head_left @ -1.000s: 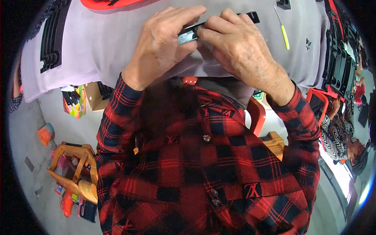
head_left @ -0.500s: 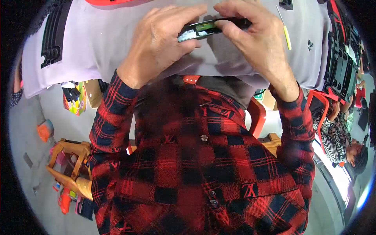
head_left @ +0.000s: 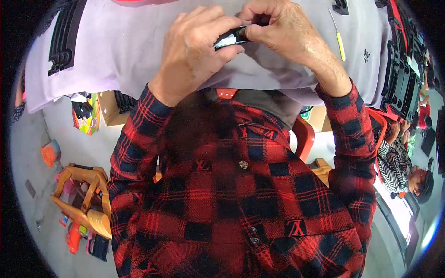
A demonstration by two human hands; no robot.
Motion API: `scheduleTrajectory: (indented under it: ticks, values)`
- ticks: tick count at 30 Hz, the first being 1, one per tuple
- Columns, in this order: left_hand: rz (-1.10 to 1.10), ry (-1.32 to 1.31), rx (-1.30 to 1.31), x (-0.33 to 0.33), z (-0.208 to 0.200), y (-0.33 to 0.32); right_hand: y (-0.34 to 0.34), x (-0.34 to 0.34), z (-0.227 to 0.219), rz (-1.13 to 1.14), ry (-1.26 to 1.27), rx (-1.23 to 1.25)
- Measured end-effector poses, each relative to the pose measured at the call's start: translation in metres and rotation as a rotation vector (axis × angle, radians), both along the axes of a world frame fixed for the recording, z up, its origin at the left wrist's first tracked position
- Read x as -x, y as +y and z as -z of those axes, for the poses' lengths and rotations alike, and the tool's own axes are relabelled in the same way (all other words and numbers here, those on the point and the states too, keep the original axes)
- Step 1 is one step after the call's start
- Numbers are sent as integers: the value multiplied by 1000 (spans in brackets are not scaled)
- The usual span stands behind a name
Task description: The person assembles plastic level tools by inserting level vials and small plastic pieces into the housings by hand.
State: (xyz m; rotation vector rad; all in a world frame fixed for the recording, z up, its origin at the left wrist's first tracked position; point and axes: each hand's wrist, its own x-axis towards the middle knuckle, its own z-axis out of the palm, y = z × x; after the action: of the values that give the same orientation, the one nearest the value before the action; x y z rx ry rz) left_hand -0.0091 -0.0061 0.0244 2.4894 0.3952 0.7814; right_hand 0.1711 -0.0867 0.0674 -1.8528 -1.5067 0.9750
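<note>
Above the near part of a grey cloth-covered table (head_left: 130, 60), both my hands meet on a slim, glossy black piece (head_left: 230, 39). Its exact kind does not show. My left hand (head_left: 190, 51) grips the left end, fingers over the top and thumb below. On the other end, my right hand (head_left: 289, 34) pinches with thumb and curled fingers, covering most of that end. To the right of that hand, a thin screwdriver with a yellow handle (head_left: 340, 46) lies on the cloth.
Black ribbed strips (head_left: 65, 41) lie at the table's left; more black parts (head_left: 403, 83) sit at the right. Tiny dark pieces (head_left: 366, 55) rest beyond the screwdriver. A red object (head_left: 139, 2) crosses the far edge. A wooden stool (head_left: 83, 199) stands lower left; a person (head_left: 394, 153) is at right.
My right hand has moved left along the black piece, and its fingers have closed in near my left hand. Less of the piece shows now. The screwdriver has stayed put.
</note>
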Motion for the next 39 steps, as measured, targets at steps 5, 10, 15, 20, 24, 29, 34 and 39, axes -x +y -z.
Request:
scheduleTrajectory:
  ticks: [5, 10, 15, 20, 24, 29, 34, 39]
  values:
    - [6, -24, 4, 0, 3, 1, 3, 1, -1, 15, 93, 67]
    - [-12, 19, 20, 1, 4, -2, 4, 1, -2, 28, 133, 105]
    - [-45, 18, 36, 0, 9, -5, 2, 3, 2, 45, 104, 108]
    - [-53, 46, 16, 0, 3, -5, 2, 3, -1, 10, 10, 47]
    - [-41, 26, -7, 2, 6, -1, 6, 2, -10, -14, 9, 150]
    - [-58, 58, -71, 17, 1, -2, -15, -17, -34, 95, 93, -204]
    - [-86, 76, -3, 27, -1, -6, -74, -125, 1, 337, -570, -147]
    - [-124, -20, -41, 21, 3, -10, -82, -145, 25, 321, -776, 51]
